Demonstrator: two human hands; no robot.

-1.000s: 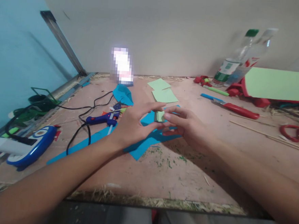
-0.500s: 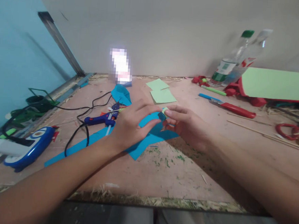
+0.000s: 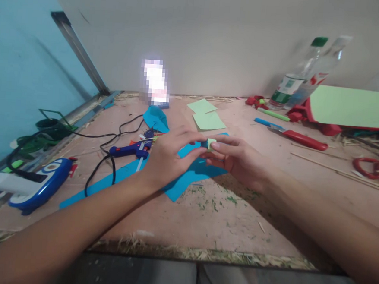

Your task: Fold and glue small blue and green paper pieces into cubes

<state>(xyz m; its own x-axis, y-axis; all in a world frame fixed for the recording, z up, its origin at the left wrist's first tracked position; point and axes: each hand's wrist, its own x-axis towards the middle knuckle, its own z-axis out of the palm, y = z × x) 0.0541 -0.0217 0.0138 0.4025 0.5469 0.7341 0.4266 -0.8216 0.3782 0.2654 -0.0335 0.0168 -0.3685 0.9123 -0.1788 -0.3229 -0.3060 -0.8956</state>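
Note:
Between my two hands is a small folded piece of pale green and blue paper (image 3: 211, 144). My left hand (image 3: 172, 156) pinches its left side with thumb and index finger. My right hand (image 3: 237, 156) grips the right side, thumb on the pale green face; its lower fingers curl underneath. Part of the piece is hidden by fingertips. Below lies a blue paper sheet (image 3: 177, 192), with a blue glue gun (image 3: 130, 149) on the left. Two pale green paper squares (image 3: 209, 121) lie beyond my hands.
A lit, blurred screen (image 3: 156, 81) stands at the back. To the right are a red-handled knife (image 3: 306, 140), two plastic bottles (image 3: 287, 90), thin sticks (image 3: 324, 165) and a red tray with green paper (image 3: 354, 106). A black cord (image 3: 94, 136) and blue-white object (image 3: 45, 188) are on the left.
The paper piece has turned, so its pale green face shows more and the blue less. Both hands stay on it and have come slightly closer together. The view has shifted a little.

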